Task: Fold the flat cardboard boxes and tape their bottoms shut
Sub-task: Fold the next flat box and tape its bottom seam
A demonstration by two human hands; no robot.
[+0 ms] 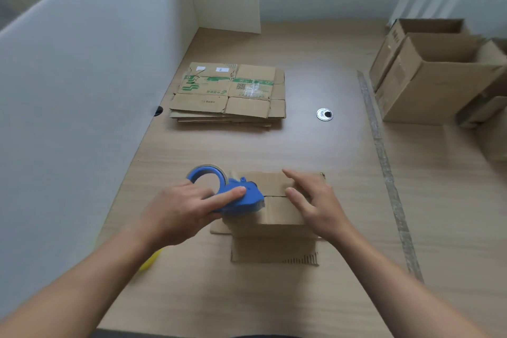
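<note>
Left grip point(181, 208) is wrapped round the blue tape dispenser point(238, 197), forefinger laid along its body. Its nose sits at the 9 o'clock end of the seam on the small box point(274, 228). Right grip point(315, 200) lies flat and straight-fingered on the flaps at 3 o'clock, pressing them down and clasping nothing.

From where I stand, the trouble I'd expect is this. Those pressing fingers lie right on the seam, in the dispenser's likely path toward 3 o'clock, so the toothed edge could catch them. If they lift too soon, the 2 flaps could spring apart and the tape would bridge a gap. The box looks light, so a hard pull might drag it along or run the tape crooked.

Wooden tabletop point(274, 304) carries everything. At 2 o'clock stand 2 built boxes point(428, 85), mouths up. What shows of their insides looks bare, and the bottoms are hidden. At 12 o'clock, well apart, lies the stack of flat boxes point(227, 90), green print on top. The small box at 6 o'clock sits bottom-up and closed, its inside unseen. Whether tape is on it yet I cannot tell. A metal grommet point(324, 114) sits at 1 o'clock. A blurred yellow thing point(149, 262) lies at 8 o'clock.
</note>
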